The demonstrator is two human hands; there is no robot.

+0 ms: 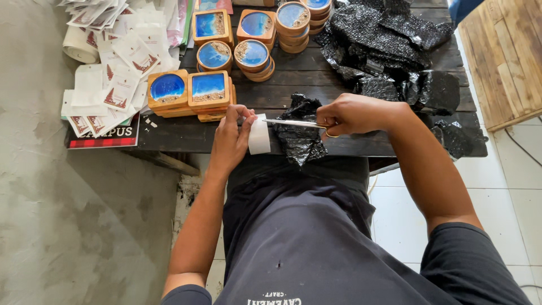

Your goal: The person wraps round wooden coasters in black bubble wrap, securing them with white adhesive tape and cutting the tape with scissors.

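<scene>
I see my left hand (230,138) at the middle of the frame, its grip pinching a white roll of tape (259,134) by the top edge, thumb and fingers pressed onto it just off the near edge of the dark tabletop (186,135). My right hand (353,113), right of centre, has its grip pressed together through the handles of a pair of scissors (293,122), whose blades point left and reach the upper side of the roll. A crumpled piece of black bubble wrap (299,133) lies under the scissors, touching the roll's right side.

I judge the step in hand to be cutting a strip from the roll. The cut calls for the strip to be held taut and the blades to meet it squarely, clear of my left thumb.

In the upper middle of the frame stand wooden coasters with blue resin centres (192,90), some round, some square, stacked. White paper tags (113,73) are scattered at upper left, and a larger heap of black wrap (389,45) fills the upper right
</scene>
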